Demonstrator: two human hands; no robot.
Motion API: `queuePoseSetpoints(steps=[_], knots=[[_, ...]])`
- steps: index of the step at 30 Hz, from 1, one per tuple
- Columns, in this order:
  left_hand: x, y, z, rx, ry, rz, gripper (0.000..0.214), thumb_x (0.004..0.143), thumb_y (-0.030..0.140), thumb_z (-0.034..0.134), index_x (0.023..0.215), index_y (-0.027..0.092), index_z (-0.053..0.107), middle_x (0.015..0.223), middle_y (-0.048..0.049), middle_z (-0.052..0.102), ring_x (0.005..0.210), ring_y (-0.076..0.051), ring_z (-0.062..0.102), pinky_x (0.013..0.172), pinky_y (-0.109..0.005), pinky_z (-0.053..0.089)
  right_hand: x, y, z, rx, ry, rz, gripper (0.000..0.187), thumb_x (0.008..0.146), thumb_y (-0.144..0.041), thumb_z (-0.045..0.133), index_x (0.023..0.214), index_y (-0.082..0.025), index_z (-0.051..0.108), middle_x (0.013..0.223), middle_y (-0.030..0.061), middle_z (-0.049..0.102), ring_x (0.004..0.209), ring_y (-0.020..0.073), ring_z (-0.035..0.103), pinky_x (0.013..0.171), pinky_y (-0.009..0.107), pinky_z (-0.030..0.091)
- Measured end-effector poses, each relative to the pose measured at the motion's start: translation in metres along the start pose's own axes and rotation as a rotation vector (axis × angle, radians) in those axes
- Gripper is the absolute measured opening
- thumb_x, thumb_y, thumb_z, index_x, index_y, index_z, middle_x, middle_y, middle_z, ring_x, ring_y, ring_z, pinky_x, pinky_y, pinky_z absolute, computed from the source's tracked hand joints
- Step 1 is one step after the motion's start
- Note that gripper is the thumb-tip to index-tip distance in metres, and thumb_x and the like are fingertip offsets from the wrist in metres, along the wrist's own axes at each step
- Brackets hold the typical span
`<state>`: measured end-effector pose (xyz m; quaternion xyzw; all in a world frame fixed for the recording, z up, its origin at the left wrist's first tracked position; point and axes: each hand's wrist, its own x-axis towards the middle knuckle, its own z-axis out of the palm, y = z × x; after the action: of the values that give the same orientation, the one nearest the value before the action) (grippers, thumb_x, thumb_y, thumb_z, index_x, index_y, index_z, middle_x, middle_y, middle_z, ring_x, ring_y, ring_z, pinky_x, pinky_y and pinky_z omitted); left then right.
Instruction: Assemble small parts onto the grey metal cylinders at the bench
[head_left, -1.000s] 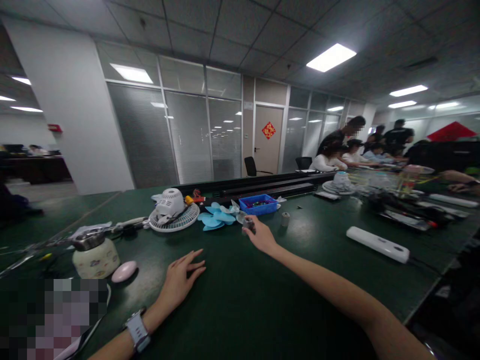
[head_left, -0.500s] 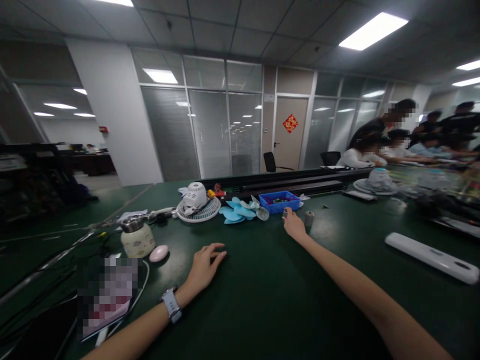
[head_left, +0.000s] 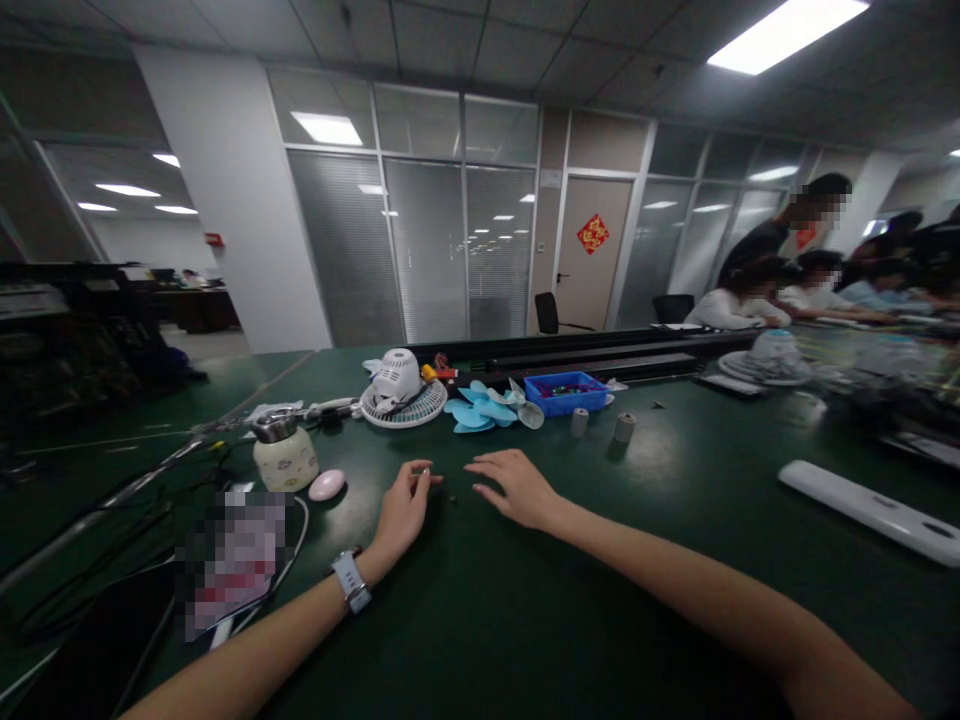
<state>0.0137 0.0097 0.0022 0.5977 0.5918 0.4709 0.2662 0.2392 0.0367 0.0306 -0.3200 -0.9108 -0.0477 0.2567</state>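
My left hand, a watch on its wrist, rests on the green table with thumb and forefinger pinched together; what they pinch is too small to name. My right hand lies flat beside it, fingers spread and holding nothing. A tiny dark part lies on the table between the two hands. Two small grey cylinders stand upright further out, in front of a blue tray.
Blue fan blades and a white fan housing lie left of the tray. A lidded jar, a pink oval and cables sit at the left. A white power strip lies at the right. Other people work at the far right.
My right hand has left the small cylinder standing by the blue tray and drawn back next to my left hand. The left hand's fingers have curled from flat into a pinch.
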Motion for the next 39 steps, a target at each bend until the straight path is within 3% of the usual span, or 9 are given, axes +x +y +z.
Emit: queuePoseSetpoints(steps=[4, 10, 15, 27, 30, 35, 39], knots=[[0.002, -0.007, 0.002, -0.041, 0.038, 0.026, 0.028, 0.087, 0.042, 0.044, 0.105, 0.021, 0.051, 0.096, -0.0084, 0.073, 0.095, -0.023, 0.068, 0.087, -0.039, 0.047, 0.011, -0.031, 0.024, 0.118, -0.07, -0.02, 0.033, 0.092, -0.031, 0.054, 0.123, -0.023, 0.062, 0.124, 0.007, 0.064, 0.116, 0.0211, 0.056, 0.096, 0.039, 0.041], [-0.001, -0.006, 0.004, -0.038, 0.047, 0.046, 0.026, 0.086, 0.04, 0.045, 0.102, 0.021, 0.049, 0.093, -0.0084, 0.072, 0.091, -0.023, 0.068, 0.084, -0.038, 0.047, 0.005, -0.025, 0.031, 0.212, -0.024, 0.067, 0.017, 0.088, -0.023, 0.06, 0.1, -0.025, 0.073, 0.106, 0.0021, 0.072, 0.102, 0.0176, 0.063, 0.09, 0.034, 0.042], [-0.004, -0.002, 0.004, -0.008, 0.032, 0.032, 0.023, 0.087, 0.036, 0.043, 0.102, 0.02, 0.049, 0.096, -0.0094, 0.071, 0.094, -0.023, 0.067, 0.086, -0.038, 0.046, 0.001, -0.025, 0.029, 0.283, -0.006, 0.129, 0.022, 0.087, -0.018, 0.06, 0.104, -0.026, 0.072, 0.102, 0.0, 0.073, 0.095, 0.0163, 0.064, 0.086, 0.032, 0.044], [-0.005, 0.003, 0.003, 0.067, -0.011, 0.038, 0.019, 0.087, 0.026, 0.043, 0.104, 0.02, 0.048, 0.101, -0.0092, 0.069, 0.102, -0.022, 0.063, 0.092, -0.039, 0.044, 0.0, -0.026, 0.028, 0.243, 0.0, 0.169, 0.032, 0.091, -0.016, 0.05, 0.115, -0.027, 0.066, 0.108, 0.0012, 0.071, 0.097, 0.0168, 0.064, 0.089, 0.034, 0.048], [-0.005, 0.002, 0.003, 0.072, -0.017, 0.048, 0.02, 0.087, 0.027, 0.042, 0.105, 0.02, 0.048, 0.1, -0.0091, 0.069, 0.101, -0.023, 0.062, 0.091, -0.04, 0.044, -0.001, -0.002, 0.017, 0.187, 0.061, 0.189, 0.037, 0.091, -0.012, 0.046, 0.12, -0.025, 0.063, 0.113, 0.0018, 0.07, 0.1, 0.0164, 0.064, 0.091, 0.034, 0.049], [-0.005, 0.0, 0.003, 0.074, -0.028, 0.056, 0.021, 0.087, 0.027, 0.043, 0.106, 0.019, 0.048, 0.101, -0.0096, 0.067, 0.1, -0.023, 0.062, 0.09, -0.039, 0.044, 0.002, 0.082, -0.028, 0.009, 0.323, 0.427, 0.033, 0.089, -0.018, 0.048, 0.117, -0.02, 0.065, 0.114, 0.0057, 0.069, 0.102, 0.0212, 0.065, 0.093, 0.036, 0.049], [-0.005, -0.002, 0.003, 0.066, -0.012, 0.06, 0.021, 0.087, 0.029, 0.045, 0.106, 0.02, 0.049, 0.101, -0.0089, 0.067, 0.099, -0.023, 0.062, 0.088, -0.038, 0.044, -0.001, 0.141, -0.055, -0.242, 0.255, 0.594, 0.036, 0.088, -0.016, 0.049, 0.121, -0.018, 0.062, 0.104, 0.0075, 0.072, 0.093, 0.0223, 0.067, 0.085, 0.033, 0.05]])
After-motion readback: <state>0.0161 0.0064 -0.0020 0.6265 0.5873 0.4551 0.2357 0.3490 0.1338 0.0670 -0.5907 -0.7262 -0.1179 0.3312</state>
